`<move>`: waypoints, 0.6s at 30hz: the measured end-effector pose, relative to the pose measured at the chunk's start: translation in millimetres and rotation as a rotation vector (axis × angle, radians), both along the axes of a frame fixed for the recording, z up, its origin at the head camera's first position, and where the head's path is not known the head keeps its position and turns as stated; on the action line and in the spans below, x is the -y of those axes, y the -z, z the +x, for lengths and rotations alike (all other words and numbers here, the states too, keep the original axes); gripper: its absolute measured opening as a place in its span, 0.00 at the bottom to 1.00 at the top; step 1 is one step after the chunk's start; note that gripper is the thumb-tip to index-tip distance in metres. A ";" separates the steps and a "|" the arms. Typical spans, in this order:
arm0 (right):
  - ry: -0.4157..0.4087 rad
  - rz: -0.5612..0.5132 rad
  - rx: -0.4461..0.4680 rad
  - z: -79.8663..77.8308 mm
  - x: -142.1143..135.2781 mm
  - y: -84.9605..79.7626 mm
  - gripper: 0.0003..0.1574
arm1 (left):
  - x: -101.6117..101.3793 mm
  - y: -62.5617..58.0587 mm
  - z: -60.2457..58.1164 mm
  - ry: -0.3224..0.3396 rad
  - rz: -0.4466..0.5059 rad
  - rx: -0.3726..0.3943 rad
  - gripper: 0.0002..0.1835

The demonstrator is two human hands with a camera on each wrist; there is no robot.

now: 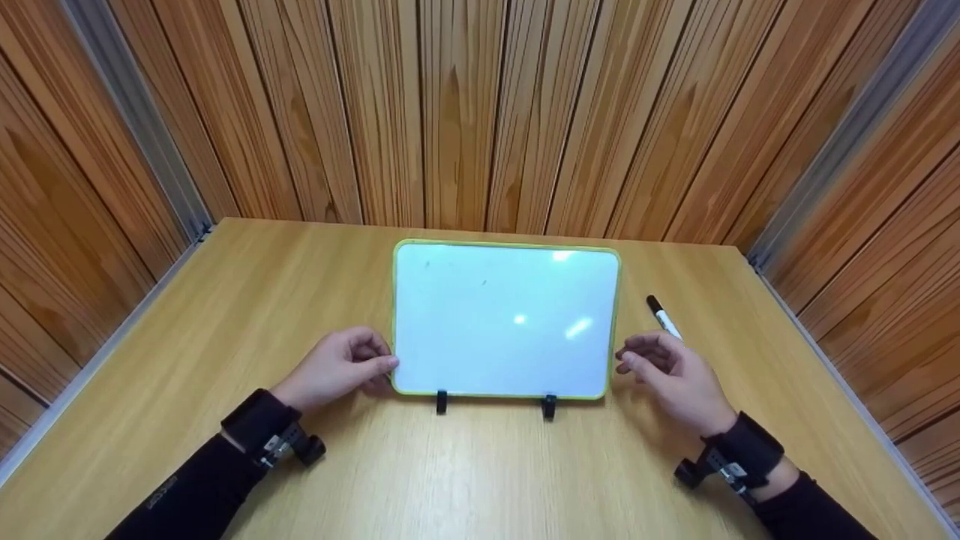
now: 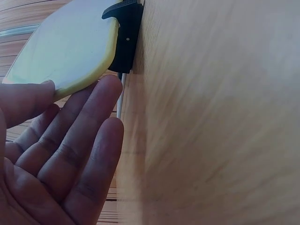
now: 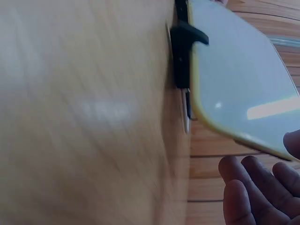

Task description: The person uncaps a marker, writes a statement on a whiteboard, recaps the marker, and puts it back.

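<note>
A small whiteboard with a yellow-green rim leans in a black stand, whose two front hooks catch its bottom edge. My left hand pinches the board's lower left edge. In the left wrist view its thumb lies on the front face and the other fingers reach behind the rim. Beside the right edge is my right hand, fingers loosely bent and holding nothing; a narrow gap shows between its thumb and the board. The right wrist view has its fingers spread just off the rim.
A whiteboard marker with a black cap and white barrel lies on the table behind my right hand, its near end hidden. The wooden table meets wood-plank walls at the back and on both sides.
</note>
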State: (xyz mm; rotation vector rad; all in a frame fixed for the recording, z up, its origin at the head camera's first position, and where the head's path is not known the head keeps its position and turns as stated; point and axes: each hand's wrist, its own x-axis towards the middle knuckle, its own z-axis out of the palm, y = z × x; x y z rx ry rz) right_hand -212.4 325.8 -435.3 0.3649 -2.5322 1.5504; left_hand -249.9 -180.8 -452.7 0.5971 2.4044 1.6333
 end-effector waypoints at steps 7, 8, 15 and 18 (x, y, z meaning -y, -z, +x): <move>0.183 0.293 -0.112 -10.5 -33.4 -9.5 0.17 | 1.2 0.0 0.0 0.013 0.015 0.027 0.12; 0.209 0.343 -0.118 -12.3 -38.3 -10.4 0.18 | 1.5 0.1 0.1 0.015 0.016 0.031 0.13; 0.317 0.538 -0.093 -23.9 -69.4 -9.7 0.23 | 1.3 0.8 1.1 0.022 0.019 0.026 0.13; 0.322 0.573 -0.019 -26.2 -79.2 -7.7 0.26 | -0.1 0.4 0.3 0.024 0.018 0.025 0.13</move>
